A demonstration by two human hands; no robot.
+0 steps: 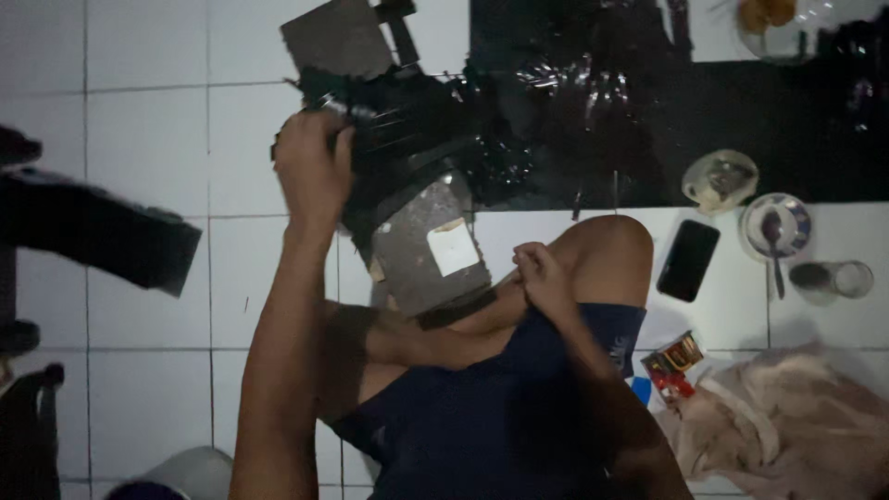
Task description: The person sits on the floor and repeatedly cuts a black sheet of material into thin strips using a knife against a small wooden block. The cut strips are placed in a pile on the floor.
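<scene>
A dark slatted frame (407, 148) (two grey panels fixed at its ends) is held tilted, its long axis running from upper left to lower right above the tiled floor (139, 278). Its upper edge is clenched by the left hand (313, 165); the right hand (539, 276) is closed on the dark shorts (482, 417), just right of the lower panel. A phone (688, 260), a saucer with spoon (776, 227) and a glass (833, 280) lie further right.
</scene>
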